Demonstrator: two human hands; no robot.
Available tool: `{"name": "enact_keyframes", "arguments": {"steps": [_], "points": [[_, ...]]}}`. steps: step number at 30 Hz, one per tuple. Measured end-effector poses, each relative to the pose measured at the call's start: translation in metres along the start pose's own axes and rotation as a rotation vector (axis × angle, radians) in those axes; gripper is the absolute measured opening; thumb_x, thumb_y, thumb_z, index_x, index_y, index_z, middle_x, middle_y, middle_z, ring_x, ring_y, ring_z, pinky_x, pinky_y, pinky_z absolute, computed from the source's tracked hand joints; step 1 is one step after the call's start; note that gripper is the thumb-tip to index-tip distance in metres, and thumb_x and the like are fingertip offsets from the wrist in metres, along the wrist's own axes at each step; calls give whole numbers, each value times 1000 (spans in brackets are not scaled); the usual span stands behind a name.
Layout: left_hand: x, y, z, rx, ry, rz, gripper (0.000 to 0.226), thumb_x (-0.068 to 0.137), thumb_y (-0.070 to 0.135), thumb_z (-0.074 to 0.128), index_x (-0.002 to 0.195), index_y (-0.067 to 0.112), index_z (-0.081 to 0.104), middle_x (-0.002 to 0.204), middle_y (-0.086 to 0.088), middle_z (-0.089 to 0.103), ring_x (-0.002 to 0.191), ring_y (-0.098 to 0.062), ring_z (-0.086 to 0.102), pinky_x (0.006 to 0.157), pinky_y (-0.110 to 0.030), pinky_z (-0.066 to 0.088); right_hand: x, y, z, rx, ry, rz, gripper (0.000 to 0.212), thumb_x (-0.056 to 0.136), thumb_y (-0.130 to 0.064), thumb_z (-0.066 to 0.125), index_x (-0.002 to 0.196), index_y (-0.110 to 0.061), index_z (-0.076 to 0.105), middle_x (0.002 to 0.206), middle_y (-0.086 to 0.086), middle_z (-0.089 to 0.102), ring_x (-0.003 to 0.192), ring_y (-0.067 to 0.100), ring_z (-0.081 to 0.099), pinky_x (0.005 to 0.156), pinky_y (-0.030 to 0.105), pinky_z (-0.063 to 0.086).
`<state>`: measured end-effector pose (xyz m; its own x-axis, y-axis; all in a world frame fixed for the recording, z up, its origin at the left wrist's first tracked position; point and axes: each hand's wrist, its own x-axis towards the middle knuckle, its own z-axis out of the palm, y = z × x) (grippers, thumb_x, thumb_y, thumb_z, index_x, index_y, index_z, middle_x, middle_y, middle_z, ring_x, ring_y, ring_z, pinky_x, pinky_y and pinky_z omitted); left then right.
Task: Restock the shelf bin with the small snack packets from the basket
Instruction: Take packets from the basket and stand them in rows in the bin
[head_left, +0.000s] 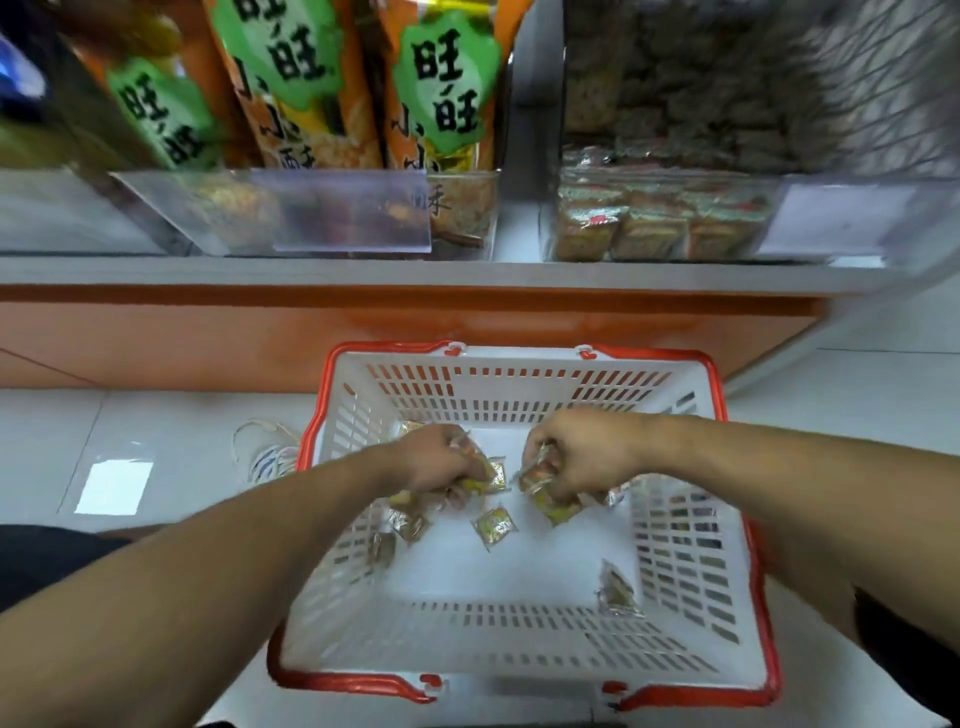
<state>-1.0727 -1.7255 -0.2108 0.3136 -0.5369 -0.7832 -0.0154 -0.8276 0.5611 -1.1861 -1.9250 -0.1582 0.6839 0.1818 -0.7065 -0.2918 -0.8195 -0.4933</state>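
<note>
Inside basket (691, 525), both hands grip packets (494, 526).

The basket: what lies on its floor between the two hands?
In the head view, mostly bare white floor of the basket; one loose packet lies below the gap between left hand and right hand.

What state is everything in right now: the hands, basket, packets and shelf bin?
Left hand: gripping snack packets in the basket.
Right hand: gripping snack packets too.
Basket: on the floor, nearly emptied.
Loose packets: scattered on the basket bottom.
Shelf bin: partly filled with packets.
</note>
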Motion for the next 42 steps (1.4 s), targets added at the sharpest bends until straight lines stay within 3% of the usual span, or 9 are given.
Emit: {"name": "enact_keyframes", "arguments": {"steps": [4,9,13,17,19,24,28,32,42], "points": [[-50,77,-47,-101,-88,178,17,96,19,66,111,13,67,100,-19,76,81,-25,74,63,-33,56,-80,-44,-65,487,86,-116,33,78,-22,87,108,-27,73,87,0,76,69,13,71,57,36,62],[-129,147,-71,-347,-81,347,12,101,18,55,95,13,63,69,-4,71,55,-14,65,49,-24,53,-152,-81,-106,751,261,-304,30,81,-23,79,111,-26,75,91,3,76,71,9,71,52,31,60],[-174,170,-70,-698,-91,353,34,84,18,64,115,4,68,113,-27,73,82,-30,70,57,-32,63,-172,-88,-116,818,388,-384,35,78,-30,77,112,-25,75,94,2,77,75,11,72,50,32,60],[-182,180,-66,-951,-126,360,38,79,15,64,111,-2,74,109,-25,73,79,-31,74,55,-35,60,-170,-85,-121,906,426,-394,31,85,-26,74,115,-21,73,105,7,77,81,13,74,51,31,60],[-179,185,-66,-960,-86,324,34,77,15,64,105,1,78,106,-22,76,79,-29,77,55,-36,61,-170,-83,-121,790,601,-419,31,80,-31,79,111,-27,75,100,2,78,79,10,73,50,30,58],[-174,187,-70,-976,-105,208,37,80,14,65,114,1,72,100,-22,75,71,-27,75,53,-36,62,-179,-73,-124,-132,1156,-689,38,86,-28,78,123,-25,70,112,-8,71,101,12,68,82,34,56],[-178,188,-74,-1026,-250,265,34,72,15,74,103,2,79,104,-23,73,76,-29,74,53,-38,63,-180,-75,-123,-425,1227,-756,37,91,-25,73,128,-24,68,117,-1,69,100,17,68,66,41,59],[-178,189,-75,-1015,-301,317,53,76,30,83,122,5,73,110,-19,70,84,-27,72,55,-35,64,-183,-76,-122,-653,1211,-746,36,94,-30,72,129,-28,68,122,-3,70,90,14,70,49,34,54],[-184,187,-73,-1038,-230,410,19,78,12,77,95,7,82,98,-19,76,83,-29,77,54,-35,64,-189,-79,-123,-637,1203,-800,25,94,-25,72,118,-19,75,125,-2,71,86,15,74,59,31,57]]}}
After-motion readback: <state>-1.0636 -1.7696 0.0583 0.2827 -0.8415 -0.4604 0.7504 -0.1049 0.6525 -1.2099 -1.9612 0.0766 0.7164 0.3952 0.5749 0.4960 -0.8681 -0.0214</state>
